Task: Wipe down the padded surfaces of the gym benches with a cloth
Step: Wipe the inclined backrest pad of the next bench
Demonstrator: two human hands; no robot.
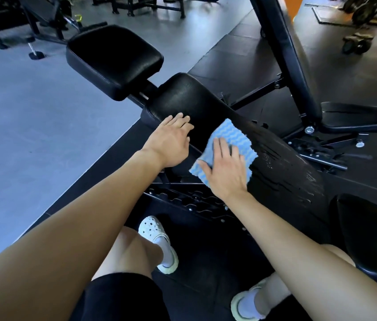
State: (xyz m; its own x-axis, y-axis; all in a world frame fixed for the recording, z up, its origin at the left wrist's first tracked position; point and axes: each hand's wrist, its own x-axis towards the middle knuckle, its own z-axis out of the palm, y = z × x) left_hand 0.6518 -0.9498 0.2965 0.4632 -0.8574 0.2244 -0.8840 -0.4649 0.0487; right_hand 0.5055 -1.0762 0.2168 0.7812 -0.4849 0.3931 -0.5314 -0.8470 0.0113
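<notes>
While the right hand (225,169) lies flat on the cloth (231,144), its fingers are straight and slightly spread, pressing the cloth down rather than pinching it. Cloth: blue with pale wavy stripes, square, lying on the long black pad (240,140) of the bench, about midway along its length. Left hand (171,140): palm down on the near edge of the same pad, just beside the cloth but not touching it, fingers extended and close together, thumb side toward the cloth. Pad surface beyond the cloth shows streaky wet marks. A separate square black seat pad (113,59) sits past the far end of the long pad, with a gap between them. Below: white clog (157,242) on the dark rubber floor (206,262)
</notes>
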